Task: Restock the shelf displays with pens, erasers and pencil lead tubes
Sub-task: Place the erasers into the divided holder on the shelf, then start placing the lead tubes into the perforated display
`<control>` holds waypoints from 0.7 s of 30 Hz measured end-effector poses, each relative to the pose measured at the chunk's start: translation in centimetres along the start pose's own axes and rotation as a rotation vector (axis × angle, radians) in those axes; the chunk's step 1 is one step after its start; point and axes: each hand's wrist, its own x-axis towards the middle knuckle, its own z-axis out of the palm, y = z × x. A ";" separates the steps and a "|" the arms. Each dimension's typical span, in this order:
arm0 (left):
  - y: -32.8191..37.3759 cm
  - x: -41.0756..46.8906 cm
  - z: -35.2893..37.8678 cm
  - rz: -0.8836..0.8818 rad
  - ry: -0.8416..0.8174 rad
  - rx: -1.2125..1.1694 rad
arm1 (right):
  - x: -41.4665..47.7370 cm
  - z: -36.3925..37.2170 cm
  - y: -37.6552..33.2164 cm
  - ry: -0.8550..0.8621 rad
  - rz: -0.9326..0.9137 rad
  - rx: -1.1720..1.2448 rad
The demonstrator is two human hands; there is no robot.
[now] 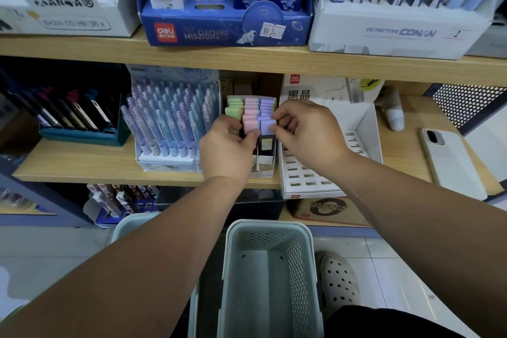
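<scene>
- A small box (265, 170) on the middle shelf (82, 164) holds lead tubes (236, 103) in three rows: green, pink, purple.
- The left hand (227, 145) curls round the front pink tube (250, 127), thumb pressed on it.
- The right hand (304, 129) pinches the front purple tube (266, 125) between thumb and forefinger.
- A stand (167, 158) packed with pens (164, 115) sits just left of the box; a slotted tray (310, 175) sits just right.
- A phone (452, 162) lies further right.
- A basket (269, 269) stands on the floor, between the forearms.

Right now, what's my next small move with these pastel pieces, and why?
Probably seat the purple piece in the box: your right hand pinches it at the front of the purple row, where the box is not yet full.
</scene>
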 end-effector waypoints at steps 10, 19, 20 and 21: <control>-2.3 -2.6 -6.6 0.052 -0.089 0.100 | -1.6 -2.1 -3.3 -0.062 0.136 0.051; -14.2 -4.9 -20.3 -0.178 -0.089 0.492 | -5.5 2.9 -10.3 -0.505 0.104 0.120; -16.2 -5.4 -21.4 -0.245 -0.141 0.538 | -6.1 4.2 -11.2 -0.566 0.131 0.125; -18.1 -6.0 -22.5 -0.314 -0.193 0.584 | -6.7 5.7 -12.1 -0.629 0.160 0.131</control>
